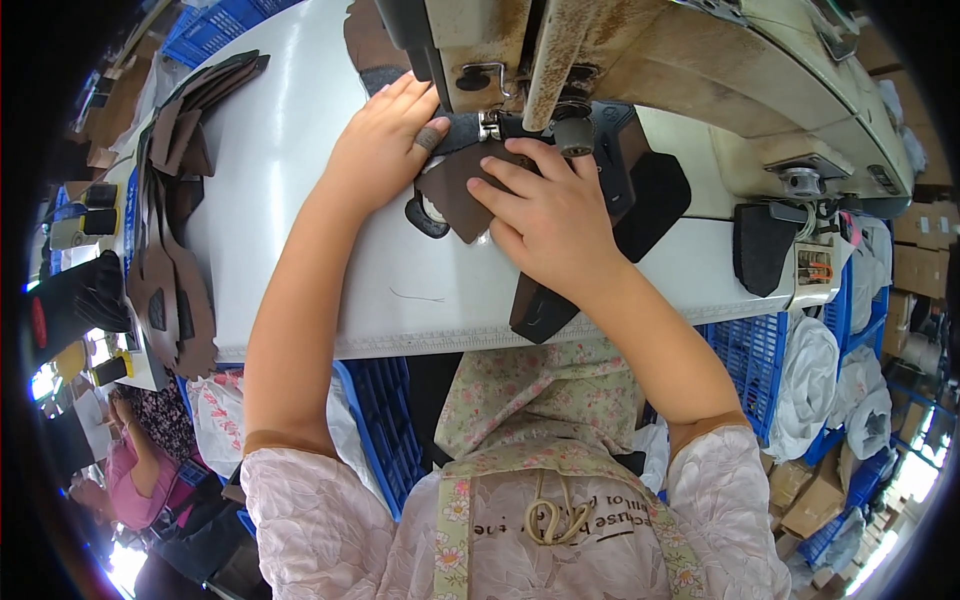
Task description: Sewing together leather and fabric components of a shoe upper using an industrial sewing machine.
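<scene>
A sewing machine (690, 75) with a worn cream body reaches over the white table, its presser foot (489, 126) between my two hands. My left hand (385, 140) lies flat left of the foot, fingers stretched forward; a grey cover wraps its thumb tip. Beneath its fingers are a dark grey piece of material and a brown leather-like piece (368, 42). My right hand (550, 215) rests with fingers spread over a brown leather-like piece (455, 190) just in front of the foot. Black cut pieces (655, 200) extend under and beyond that hand; one dark strip (540, 312) hangs near the table's front edge.
Brown cut pieces (165, 240) are piled along the table's left edge. A loose thread (415, 296) lies on the tabletop. At right a black piece (762, 250) sits by the machine's base. Blue crates (745, 365) stand below. A person in pink (140, 470) sits lower left.
</scene>
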The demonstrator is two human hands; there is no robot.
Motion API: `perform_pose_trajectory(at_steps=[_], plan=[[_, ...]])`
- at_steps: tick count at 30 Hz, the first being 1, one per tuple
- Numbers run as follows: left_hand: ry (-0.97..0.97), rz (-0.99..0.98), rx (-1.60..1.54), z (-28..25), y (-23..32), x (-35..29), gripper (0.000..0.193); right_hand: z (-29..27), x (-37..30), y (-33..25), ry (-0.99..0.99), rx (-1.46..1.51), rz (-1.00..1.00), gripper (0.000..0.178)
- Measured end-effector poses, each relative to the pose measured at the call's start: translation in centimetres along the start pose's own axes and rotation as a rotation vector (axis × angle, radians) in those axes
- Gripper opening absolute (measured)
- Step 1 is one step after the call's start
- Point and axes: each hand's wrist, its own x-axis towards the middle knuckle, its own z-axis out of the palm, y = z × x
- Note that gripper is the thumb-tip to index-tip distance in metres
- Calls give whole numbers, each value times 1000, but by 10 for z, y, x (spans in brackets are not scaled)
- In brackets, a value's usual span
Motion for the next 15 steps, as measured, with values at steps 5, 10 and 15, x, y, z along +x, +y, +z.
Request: perform_pose_trajectory(at_steps=[5, 10, 15], plan=[[-9, -21, -8, -2, 2, 2, 34, -1, 2, 0, 2, 1, 5, 24], [0, -14, -27, -1, 0, 1, 33, 0, 3, -1, 19, 14, 3, 25], [-13, -10, -48, -3, 2, -1, 31, 1, 1, -3, 16, 26, 10, 25]])
